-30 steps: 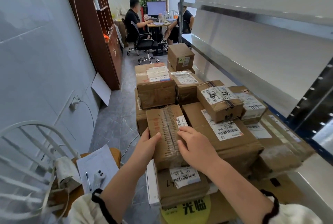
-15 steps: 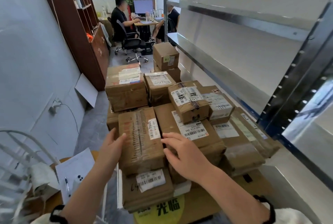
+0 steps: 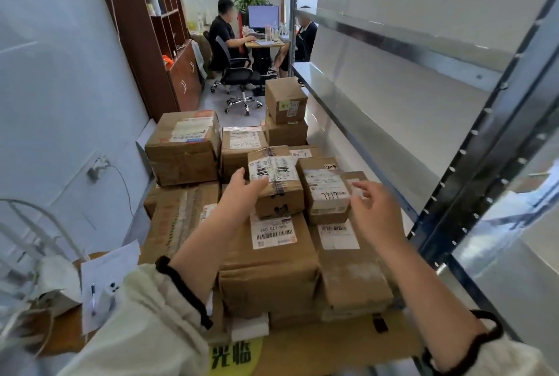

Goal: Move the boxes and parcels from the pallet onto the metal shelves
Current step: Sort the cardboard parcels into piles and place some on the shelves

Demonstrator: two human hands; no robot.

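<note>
Several brown cardboard boxes with white shipping labels are stacked in front of me. A small taped box sits on top of a larger labelled box. My left hand touches the small box's left side with straight fingers. My right hand hovers open to the right, over a labelled box, holding nothing. The long taped parcel lies at the left, partly hidden by my left arm. The metal shelves run along the right and carry nothing in view.
A blue shelf upright stands close on my right. Two people sit at a desk at the far end, behind an office chair. A brown bookcase lines the left wall. A stool with papers stands at lower left.
Both hands have left the long taped parcel and moved forward and right. My left hand now touches the small taped box and my right hand hangs over the box beside it.
</note>
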